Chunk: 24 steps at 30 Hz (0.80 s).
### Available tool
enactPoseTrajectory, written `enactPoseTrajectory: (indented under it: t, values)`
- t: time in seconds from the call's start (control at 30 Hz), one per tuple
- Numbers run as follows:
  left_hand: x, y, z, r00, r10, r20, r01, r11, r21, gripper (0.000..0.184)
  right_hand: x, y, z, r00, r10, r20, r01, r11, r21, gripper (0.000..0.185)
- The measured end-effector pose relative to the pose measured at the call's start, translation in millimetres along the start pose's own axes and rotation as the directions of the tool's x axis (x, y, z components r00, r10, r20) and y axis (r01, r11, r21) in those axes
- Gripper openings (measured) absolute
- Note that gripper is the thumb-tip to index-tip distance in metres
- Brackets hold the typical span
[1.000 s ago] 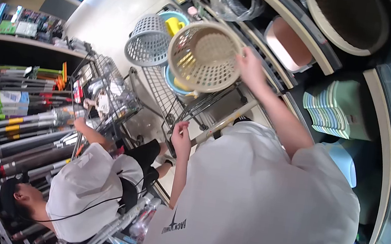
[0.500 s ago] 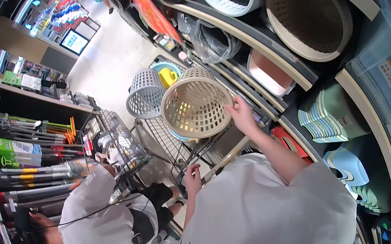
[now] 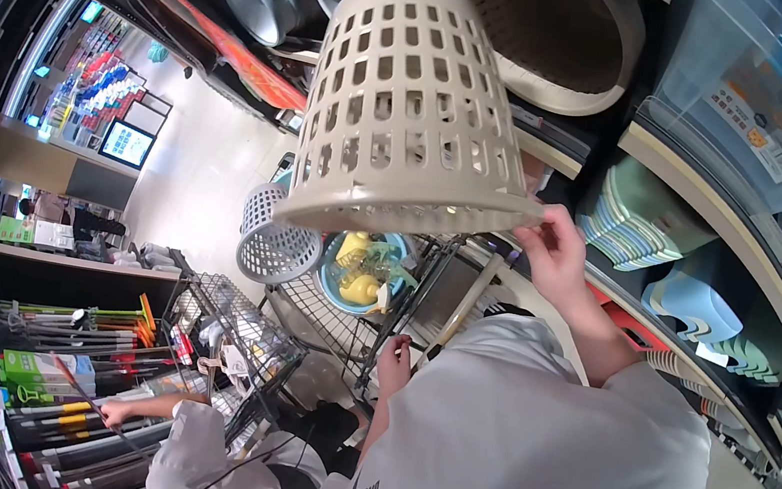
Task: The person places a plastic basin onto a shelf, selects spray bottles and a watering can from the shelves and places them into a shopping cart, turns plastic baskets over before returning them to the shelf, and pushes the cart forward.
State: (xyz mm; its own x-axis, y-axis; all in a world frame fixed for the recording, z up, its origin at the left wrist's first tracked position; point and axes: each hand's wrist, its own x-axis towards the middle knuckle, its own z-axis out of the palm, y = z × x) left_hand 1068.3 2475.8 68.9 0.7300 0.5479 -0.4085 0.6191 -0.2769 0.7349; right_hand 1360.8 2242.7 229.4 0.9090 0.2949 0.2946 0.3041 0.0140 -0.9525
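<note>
My right hand (image 3: pixel 553 259) pinches the rim of a beige slotted plastic basket (image 3: pixel 420 87), which hangs tilted, opening downward, above the shopping cart (image 3: pixel 324 321). My left hand (image 3: pixel 396 362) is low beside the cart, fingers curled, with nothing visible in them. In the cart, under the beige basket, a blue basin (image 3: pixel 333 281) contains yellow items (image 3: pixel 359 287) and something see-through. A grey slotted basket (image 3: pixel 277 246) leans next to the basin.
Shelves on the right carry stacked green bins (image 3: pixel 643 216), clear storage boxes (image 3: pixel 737 94) and a large brown basket (image 3: pixel 555 26). At lower left, another person in a white shirt (image 3: pixel 221 467) reaches toward racked poles (image 3: pixel 79 400), near a second cart (image 3: pixel 233 322).
My right hand has lifted the beige basket up out of the cart and tipped it over, uncovering the blue basin. The other person's arm now stretches toward the poles.
</note>
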Motion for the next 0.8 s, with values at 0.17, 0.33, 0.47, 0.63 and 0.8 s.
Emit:
enactPoseTrajectory:
  t: [0.17, 0.33, 0.47, 0.63, 0.8]
  values:
    - [12, -17, 7, 0.996, 0.085, -0.004, -0.085, 0.994, -0.064, 0.018, 3, -21, 3, 0.988, -0.041, -0.15, 0.04, 0.999, -0.011, 0.014]
    - [15, -21, 8, 0.999, 0.047, -0.008, -0.048, 0.996, -0.081, 0.017, 16, -18, 3, 0.938, -0.078, -0.337, 0.053, 0.995, -0.084, 0.016]
    - [9, -27, 13, 0.997, 0.066, -0.032, -0.069, 0.993, -0.099, 0.016, 18, -20, 4, 0.929, -0.089, -0.359, 0.057, 0.994, -0.097, 0.019]
    - [6, -26, 10, 0.997, 0.047, -0.06, -0.053, 0.993, -0.106, 0.015, 15, -28, 5, 0.919, -0.134, -0.371, 0.122, 0.991, -0.056, 0.016]
    - [4, -25, 11, 0.997, 0.051, -0.054, -0.055, 0.996, -0.076, 0.015, 20, -29, 2, 0.878, -0.231, -0.419, 0.196, 0.973, -0.125, 0.015]
